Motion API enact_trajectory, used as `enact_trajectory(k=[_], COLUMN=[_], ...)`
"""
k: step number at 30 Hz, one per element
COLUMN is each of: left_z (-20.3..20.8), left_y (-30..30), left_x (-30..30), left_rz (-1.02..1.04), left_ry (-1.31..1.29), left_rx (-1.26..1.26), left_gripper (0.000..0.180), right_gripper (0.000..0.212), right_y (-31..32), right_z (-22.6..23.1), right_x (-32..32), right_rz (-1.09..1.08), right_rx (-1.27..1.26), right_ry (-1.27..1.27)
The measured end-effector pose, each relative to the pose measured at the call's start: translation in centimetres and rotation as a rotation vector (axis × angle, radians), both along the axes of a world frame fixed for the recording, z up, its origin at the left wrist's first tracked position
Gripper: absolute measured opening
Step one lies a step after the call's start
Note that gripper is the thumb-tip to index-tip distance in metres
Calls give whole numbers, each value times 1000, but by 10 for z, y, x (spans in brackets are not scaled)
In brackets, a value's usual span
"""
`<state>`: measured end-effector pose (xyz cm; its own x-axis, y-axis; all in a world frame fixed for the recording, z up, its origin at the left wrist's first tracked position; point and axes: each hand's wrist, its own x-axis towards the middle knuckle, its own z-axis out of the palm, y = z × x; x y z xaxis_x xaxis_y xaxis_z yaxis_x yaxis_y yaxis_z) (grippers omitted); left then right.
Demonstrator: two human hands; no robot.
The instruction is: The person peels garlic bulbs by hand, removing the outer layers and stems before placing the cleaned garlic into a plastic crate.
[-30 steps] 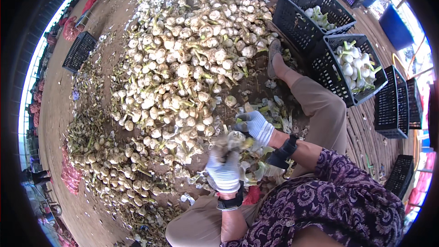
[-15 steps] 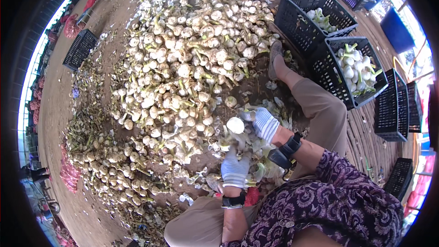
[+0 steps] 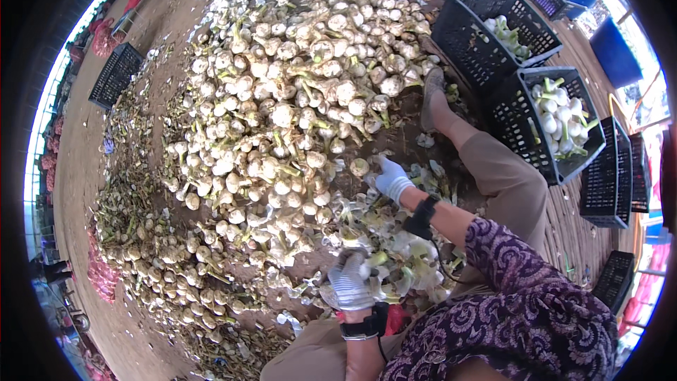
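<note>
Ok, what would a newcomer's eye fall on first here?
Probably the great heap of pale bulbs filling the middle of the view. Next, at upper right, a black crate holding cleaner white bulbs. Lower down, the gloved right hand is beside a lone bulb, the gloved left hand by loose peelings.

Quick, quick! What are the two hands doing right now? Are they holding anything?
Left hand: curled; can't tell if anything is inside.
Right hand: reaching beside a garlic bulb; can't tell if it's gripping.
</note>
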<state>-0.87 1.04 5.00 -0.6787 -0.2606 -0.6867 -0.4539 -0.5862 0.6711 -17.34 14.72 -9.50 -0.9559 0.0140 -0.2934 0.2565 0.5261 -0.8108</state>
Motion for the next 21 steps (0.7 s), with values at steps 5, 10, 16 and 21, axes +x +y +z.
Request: enact_trajectory(k=[5, 10, 16, 21], left_z=[-24, -25, -49, -17], left_y=[-5, -8, -2, -1], left_x=[1, -10, -3, -7], left_rz=[-166, -323, -217, -163], left_ry=[11, -36, 163, 290], left_rx=[-147, -441, -784, -565], left_gripper=[24, 36, 67, 55], right_gripper=[43, 34, 36, 46], right_y=[-11, -13, -14, -19], right_z=[-33, -9, 90, 128], right_x=[-33, -32, 38, 74], right_rz=[283, 290, 174, 109], right_rx=[380, 161, -721, -727], right_ry=[11, -198, -464, -457])
